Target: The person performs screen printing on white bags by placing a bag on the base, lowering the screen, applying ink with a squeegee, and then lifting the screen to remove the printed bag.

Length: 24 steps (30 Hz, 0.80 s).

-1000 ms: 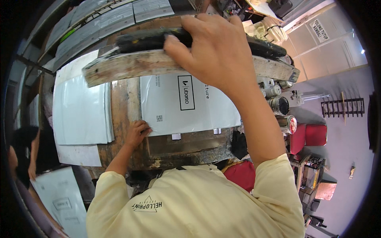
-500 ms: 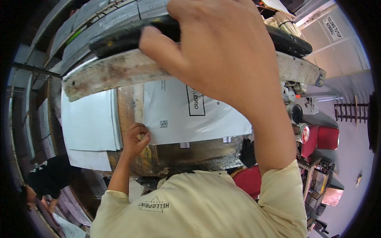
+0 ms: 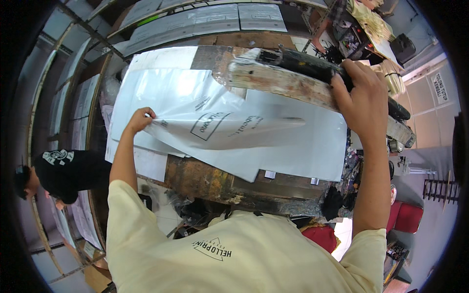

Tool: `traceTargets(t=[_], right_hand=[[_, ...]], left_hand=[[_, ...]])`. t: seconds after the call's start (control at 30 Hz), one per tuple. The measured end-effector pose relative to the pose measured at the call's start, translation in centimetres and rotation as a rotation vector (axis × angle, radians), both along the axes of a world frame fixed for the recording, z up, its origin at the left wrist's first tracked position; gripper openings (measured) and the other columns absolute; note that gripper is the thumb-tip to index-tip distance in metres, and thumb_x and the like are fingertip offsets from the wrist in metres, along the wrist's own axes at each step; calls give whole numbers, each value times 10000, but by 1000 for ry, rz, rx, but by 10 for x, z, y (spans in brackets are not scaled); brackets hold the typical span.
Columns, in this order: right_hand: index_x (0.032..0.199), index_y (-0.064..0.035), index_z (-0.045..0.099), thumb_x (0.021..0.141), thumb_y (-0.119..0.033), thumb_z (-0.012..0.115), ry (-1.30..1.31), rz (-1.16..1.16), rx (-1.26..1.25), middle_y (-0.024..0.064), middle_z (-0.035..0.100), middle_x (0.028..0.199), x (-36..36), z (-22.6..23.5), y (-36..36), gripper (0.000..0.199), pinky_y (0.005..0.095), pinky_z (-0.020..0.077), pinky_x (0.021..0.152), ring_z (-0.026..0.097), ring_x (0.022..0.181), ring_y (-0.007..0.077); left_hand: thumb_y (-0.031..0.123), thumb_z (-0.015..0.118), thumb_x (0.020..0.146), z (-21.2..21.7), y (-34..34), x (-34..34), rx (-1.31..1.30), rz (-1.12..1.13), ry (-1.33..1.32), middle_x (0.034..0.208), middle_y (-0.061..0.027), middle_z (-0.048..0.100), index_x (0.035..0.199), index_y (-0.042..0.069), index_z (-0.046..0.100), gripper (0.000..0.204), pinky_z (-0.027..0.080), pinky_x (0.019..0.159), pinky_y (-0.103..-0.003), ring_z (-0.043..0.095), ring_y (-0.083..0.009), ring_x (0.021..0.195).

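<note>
My left hand (image 3: pixel 140 120) pinches the corner of a white plastic bag (image 3: pixel 210 117) with black print. The bag is lifted and creased, slanting over a stack of white sheets (image 3: pixel 141 90) on the left and another white plastic sheet (image 3: pixel 303 151) on the work table. My right hand (image 3: pixel 362 95) is wrapped round a worn, paint-stained wooden frame (image 3: pixel 288 84), raised and seen edge-on, with a black bar (image 3: pixel 312 67) lying along it. The frame hides part of the table's far right side.
The stained table (image 3: pixel 195 178) has a black cloth (image 3: pixel 333 202) near its right front edge. Beyond it, shelves hold white printed sheets (image 3: pixel 215 20). A person in black (image 3: pixel 73 171) bends at the left. Red seats (image 3: pixel 408 217) stand on the right.
My left hand has drawn the printed bag up and left, off the table's middle. The raised frame in my right hand has shifted right, uncovering a white sheet beneath.
</note>
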State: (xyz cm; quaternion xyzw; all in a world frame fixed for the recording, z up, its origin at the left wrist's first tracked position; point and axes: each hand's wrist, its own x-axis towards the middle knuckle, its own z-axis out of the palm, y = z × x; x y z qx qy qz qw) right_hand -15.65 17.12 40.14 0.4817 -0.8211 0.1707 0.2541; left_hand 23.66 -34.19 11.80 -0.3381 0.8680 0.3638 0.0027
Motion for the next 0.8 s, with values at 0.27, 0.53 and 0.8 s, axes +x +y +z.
traceTargets(t=[0.27, 0.53, 0.8], right_hand=[[969, 0, 693, 892, -335, 685, -26, -25, 71, 163, 661, 889, 22, -15, 13, 344, 467, 434, 837, 642, 914, 359], [1008, -14, 691, 897, -383, 668, 11, 26, -46, 149, 666, 881, 26, -21, 9, 386, 470, 443, 841, 647, 919, 347], [1242, -42, 648, 933, -451, 659, 29, 5, 59, 149, 673, 991, 45, -75, 38, 513, 491, 459, 873, 626, 989, 334]], left_hand=[[-38, 581, 757, 37, -69, 38, -411, 39, -46, 859, -151, 753, 877, 35, 744, 215, 560, 810, -378, 725, -273, 861], [98, 538, 969, 66, -24, 6, -1379, 334, -436, 1372, -184, 671, 1450, 205, 621, 499, 468, 1059, -593, 660, -452, 1186], [218, 936, 815, 145, 335, -140, 803, -24, 817, 1084, -111, 743, 1618, -11, 346, 1022, 555, 922, -311, 702, -178, 1011]])
